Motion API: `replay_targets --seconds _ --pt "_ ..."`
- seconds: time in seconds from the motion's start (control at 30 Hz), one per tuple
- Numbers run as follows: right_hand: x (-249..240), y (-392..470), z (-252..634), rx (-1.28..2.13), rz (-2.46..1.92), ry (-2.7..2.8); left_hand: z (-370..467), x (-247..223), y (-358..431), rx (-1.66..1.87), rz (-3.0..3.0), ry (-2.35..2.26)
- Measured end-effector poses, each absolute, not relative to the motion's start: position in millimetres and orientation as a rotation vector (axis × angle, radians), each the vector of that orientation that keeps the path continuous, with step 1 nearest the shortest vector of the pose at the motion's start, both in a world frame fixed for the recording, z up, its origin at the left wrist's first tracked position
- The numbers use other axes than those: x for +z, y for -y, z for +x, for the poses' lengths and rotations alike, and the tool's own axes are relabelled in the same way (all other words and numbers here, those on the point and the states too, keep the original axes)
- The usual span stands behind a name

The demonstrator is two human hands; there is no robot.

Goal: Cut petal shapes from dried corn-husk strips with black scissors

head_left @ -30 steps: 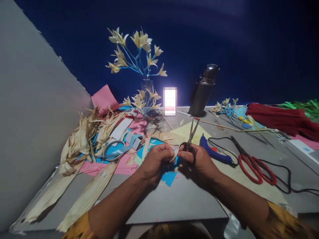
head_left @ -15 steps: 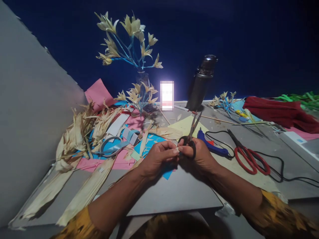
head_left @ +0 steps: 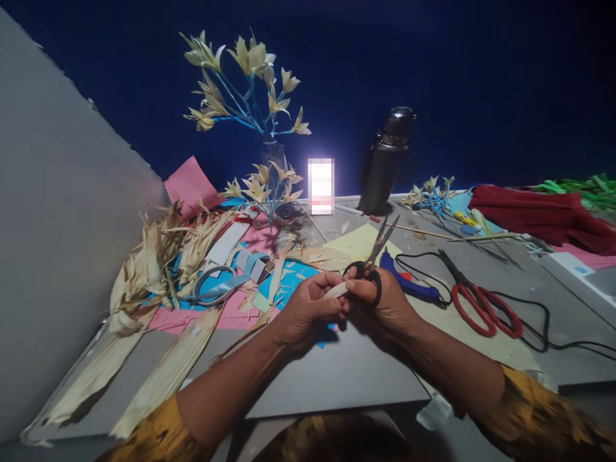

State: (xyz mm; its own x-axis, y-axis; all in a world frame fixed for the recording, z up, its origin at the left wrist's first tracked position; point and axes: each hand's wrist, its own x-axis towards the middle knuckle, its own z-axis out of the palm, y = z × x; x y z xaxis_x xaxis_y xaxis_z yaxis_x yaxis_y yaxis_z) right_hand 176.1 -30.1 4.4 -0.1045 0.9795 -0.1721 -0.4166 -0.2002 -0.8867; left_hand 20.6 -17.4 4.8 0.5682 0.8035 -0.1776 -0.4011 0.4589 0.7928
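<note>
From afar I see the left hand [head_left: 308, 308] pinch a pale strip [head_left: 338, 290] while the right hand [head_left: 382, 296] grips scissors [head_left: 371, 261] pointing beyond its fingertips, likely freeing them

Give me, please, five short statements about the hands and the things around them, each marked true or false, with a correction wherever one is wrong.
1. In the picture, the blue glue gun lies between the right hand and the red-handled scissors. True.
2. The right hand holds the red-handled scissors. False: it holds the black-handled scissors.
3. The blades of the black-handled scissors are fully closed. False: their tips stand apart.
4. The left hand holds a small pale strip. True.
5. In the picture, the dark flask stands to the right of the bright blurred rectangle. True.
</note>
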Motion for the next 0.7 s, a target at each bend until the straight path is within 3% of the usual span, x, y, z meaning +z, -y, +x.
replay_targets --seconds 0.13,0.43,0.7 --pt "3.6 31.5 176.3 1.504 -1.039 0.82 24.8 1.6 19.4 0.831 0.723 -0.669" --pt "3.9 28.0 174.8 1.704 -0.854 0.689 16.6 2.8 13.7 0.762 0.708 -0.496" --pt "0.0 29.4 174.3 1.609 -0.899 0.729 20.4 1.1 15.9 0.784 0.695 -0.517"
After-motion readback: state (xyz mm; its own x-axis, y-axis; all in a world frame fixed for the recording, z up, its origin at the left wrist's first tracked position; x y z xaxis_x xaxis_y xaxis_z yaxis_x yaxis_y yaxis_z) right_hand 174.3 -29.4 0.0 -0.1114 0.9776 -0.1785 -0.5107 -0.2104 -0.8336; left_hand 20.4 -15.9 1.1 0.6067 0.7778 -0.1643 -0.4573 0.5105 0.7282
